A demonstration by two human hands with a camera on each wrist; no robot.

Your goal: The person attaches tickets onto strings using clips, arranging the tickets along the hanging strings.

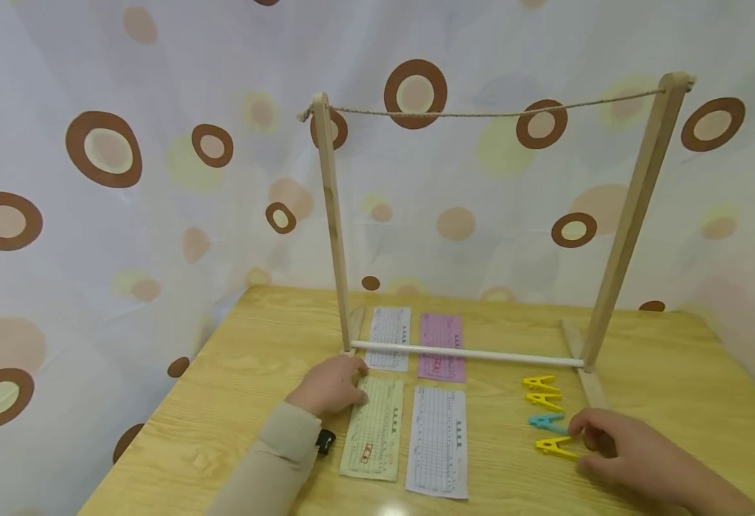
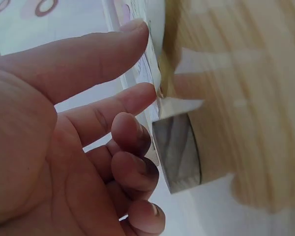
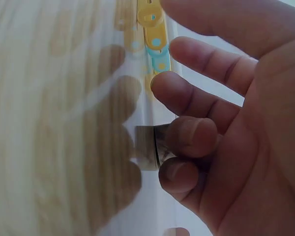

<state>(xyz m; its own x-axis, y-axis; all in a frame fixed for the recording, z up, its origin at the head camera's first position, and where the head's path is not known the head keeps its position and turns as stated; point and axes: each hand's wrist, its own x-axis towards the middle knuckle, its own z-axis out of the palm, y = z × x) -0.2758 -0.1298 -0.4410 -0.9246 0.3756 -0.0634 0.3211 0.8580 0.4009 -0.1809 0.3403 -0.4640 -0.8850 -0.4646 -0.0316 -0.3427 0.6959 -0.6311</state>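
Observation:
My left hand (image 1: 328, 385) is at the upper left edge of a pale yellow printed slip (image 1: 372, 430). In the left wrist view, its thumb and index finger are apart and the other fingers bend loosely, with nothing gripped. On the right, my right hand (image 1: 635, 455) reaches the clothespins, its fingertips by the ends of a blue clothespin (image 1: 547, 421) and the nearest yellow clothespin (image 1: 554, 447). Its fingers (image 3: 206, 54) stay spread in the right wrist view and pinch nothing; whether they touch a clothespin I cannot tell. Two more yellow clothespins (image 1: 543, 400) lie just behind.
A wooden frame (image 1: 635, 222) stands at the back, with a rope (image 1: 442, 115) strung across its top and a white rod (image 1: 480, 353) low between its posts. A white slip (image 1: 438, 441), a purple slip (image 1: 442, 333) and another white slip (image 1: 390, 326) lie on the wooden table (image 1: 235, 373).

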